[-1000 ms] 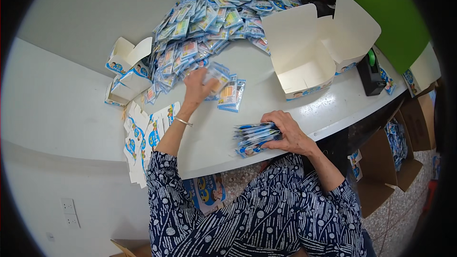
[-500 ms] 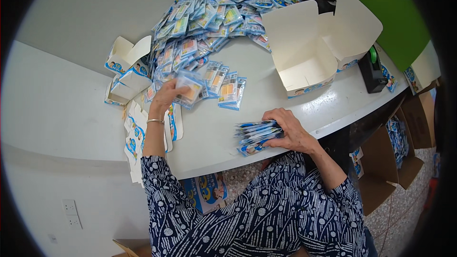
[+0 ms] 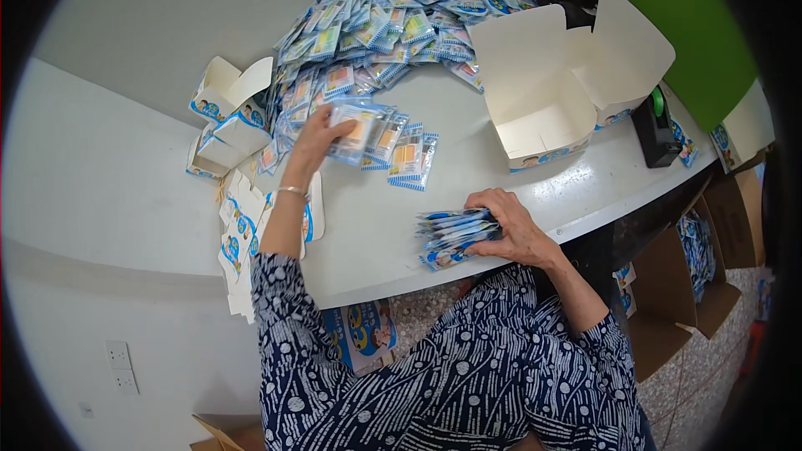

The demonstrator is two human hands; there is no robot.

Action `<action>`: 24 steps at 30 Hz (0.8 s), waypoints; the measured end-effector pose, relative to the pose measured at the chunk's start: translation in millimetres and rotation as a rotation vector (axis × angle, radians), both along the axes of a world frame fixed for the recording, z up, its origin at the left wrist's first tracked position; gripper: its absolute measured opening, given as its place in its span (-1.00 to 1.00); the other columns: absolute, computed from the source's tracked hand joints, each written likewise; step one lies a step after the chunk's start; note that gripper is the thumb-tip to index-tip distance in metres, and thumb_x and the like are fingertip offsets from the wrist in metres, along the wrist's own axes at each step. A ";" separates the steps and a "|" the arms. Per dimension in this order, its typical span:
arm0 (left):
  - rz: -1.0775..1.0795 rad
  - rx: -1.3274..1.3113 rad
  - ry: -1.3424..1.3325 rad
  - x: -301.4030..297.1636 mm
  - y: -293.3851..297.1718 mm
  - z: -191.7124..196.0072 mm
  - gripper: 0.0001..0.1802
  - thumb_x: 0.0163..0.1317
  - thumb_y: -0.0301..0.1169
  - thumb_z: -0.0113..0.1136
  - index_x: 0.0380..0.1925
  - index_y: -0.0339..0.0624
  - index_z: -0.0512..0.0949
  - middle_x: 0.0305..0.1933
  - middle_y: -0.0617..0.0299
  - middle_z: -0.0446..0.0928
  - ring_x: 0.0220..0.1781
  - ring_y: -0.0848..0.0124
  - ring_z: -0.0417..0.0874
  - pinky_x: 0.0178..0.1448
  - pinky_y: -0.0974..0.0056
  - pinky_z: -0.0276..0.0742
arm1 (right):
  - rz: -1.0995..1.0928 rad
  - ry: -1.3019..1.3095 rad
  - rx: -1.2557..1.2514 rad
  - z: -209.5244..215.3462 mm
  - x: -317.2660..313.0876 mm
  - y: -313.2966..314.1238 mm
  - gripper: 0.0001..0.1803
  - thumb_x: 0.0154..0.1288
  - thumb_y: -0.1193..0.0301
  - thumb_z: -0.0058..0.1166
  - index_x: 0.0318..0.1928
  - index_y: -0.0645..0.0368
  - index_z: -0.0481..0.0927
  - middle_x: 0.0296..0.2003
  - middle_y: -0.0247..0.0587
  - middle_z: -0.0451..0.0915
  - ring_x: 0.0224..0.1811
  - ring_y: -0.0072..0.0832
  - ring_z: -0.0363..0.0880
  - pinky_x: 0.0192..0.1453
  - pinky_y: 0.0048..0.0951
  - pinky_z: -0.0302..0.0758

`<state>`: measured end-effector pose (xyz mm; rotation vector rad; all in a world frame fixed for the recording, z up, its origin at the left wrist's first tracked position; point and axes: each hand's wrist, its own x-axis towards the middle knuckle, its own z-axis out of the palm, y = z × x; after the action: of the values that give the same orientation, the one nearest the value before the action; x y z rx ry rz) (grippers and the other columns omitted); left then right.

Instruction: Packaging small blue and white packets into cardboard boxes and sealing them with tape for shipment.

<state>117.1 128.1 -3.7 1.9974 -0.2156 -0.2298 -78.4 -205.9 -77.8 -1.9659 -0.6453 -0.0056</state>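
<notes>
Between the thumb and fingers of my left hand (image 3: pixel 317 138) is a clear and blue packet (image 3: pixel 352 132) with an orange block showing inside. It overlaps other packets lying flat on the white table (image 3: pixel 351 234); two of these packets (image 3: pixel 412 159) lie just to the right. Near the table's front edge my right hand (image 3: pixel 516 230) wraps round a stack of packets (image 3: pixel 455 238), held on edge with their crimped ends facing left. Beyond my left hand rises a large heap of similar packets (image 3: pixel 376 29).
Open white cartons (image 3: pixel 547 129) stand at the right, beside a black tape dispenser (image 3: pixel 656 129). Small open boxes (image 3: pixel 225 108) are stacked at the left, with flattened box blanks (image 3: pixel 242 242) below them. A brown cardboard box (image 3: pixel 668 301) sits beyond the table's right edge.
My left hand has moved up and slightly right, bringing its packet over the ones on the table. My right hand keeps its grip on the stack, nearly still.
</notes>
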 end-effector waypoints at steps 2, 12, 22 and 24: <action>0.020 0.085 0.039 9.3 -18.9 -15.8 -0.58 0.07 -0.30 0.41 -0.14 -0.31 0.53 -0.15 0.22 0.59 -0.25 0.53 0.54 -0.15 0.41 0.45 | -0.006 -0.009 0.007 -2.9 0.5 0.0 -0.37 -0.05 0.14 0.38 0.02 0.08 0.44 -0.05 -0.24 0.47 0.05 -0.26 0.39 0.22 -0.30 0.23; -0.007 0.401 0.131 18.9 -39.5 -13.2 -0.53 -0.05 -0.15 0.47 -0.34 -0.35 0.58 -0.33 0.17 0.59 -0.39 0.45 0.56 -0.24 0.35 0.48 | -0.012 -0.091 0.000 -9.9 1.7 -3.1 -0.36 0.04 0.08 0.34 0.06 0.10 0.41 -0.04 -0.16 0.46 0.05 -0.23 0.39 0.19 -0.27 0.25; -0.006 0.494 -0.140 14.7 -41.4 -25.4 -0.24 -0.14 -0.19 0.54 0.01 -0.40 0.44 -0.14 0.02 0.61 -0.16 0.31 0.64 -0.04 0.28 0.53 | -0.016 -0.045 0.022 -9.3 0.7 -0.5 -0.36 -0.01 0.11 0.37 0.04 0.08 0.42 -0.05 -0.19 0.47 0.05 -0.24 0.39 0.21 -0.29 0.23; 0.001 0.557 -0.211 10.7 -48.9 -29.4 -0.27 -0.12 -0.15 0.54 -0.04 -0.40 0.46 -0.15 0.02 0.60 -0.14 0.29 0.62 -0.01 0.26 0.52 | -0.017 -0.052 0.021 -11.5 0.7 -2.0 -0.35 -0.01 0.11 0.37 0.05 0.08 0.42 -0.05 -0.18 0.47 0.04 -0.24 0.40 0.20 -0.30 0.23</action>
<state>127.8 79.2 -33.1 2.5785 -0.3093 -0.0804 -77.7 -207.9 -89.3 -1.9570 -0.6597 -0.0742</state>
